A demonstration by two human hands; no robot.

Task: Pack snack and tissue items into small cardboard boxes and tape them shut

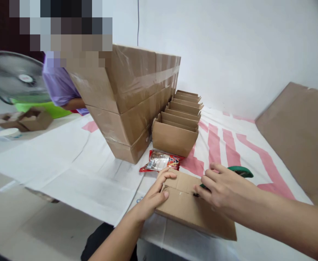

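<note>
Left hand (155, 195) is pressing the small carton (191, 206) flaps flat — right hand (221, 188) is gripping the green tape dispenser (239, 171); keeping flaps flush matters.

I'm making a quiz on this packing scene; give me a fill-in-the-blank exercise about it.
1. Both hands rest on a small closed ____ box.
2. The right hand holds a ____ tape dispenser.
3. Beyond the left hand lies a ____ snack packet.

Missing words: cardboard; green; red
</note>
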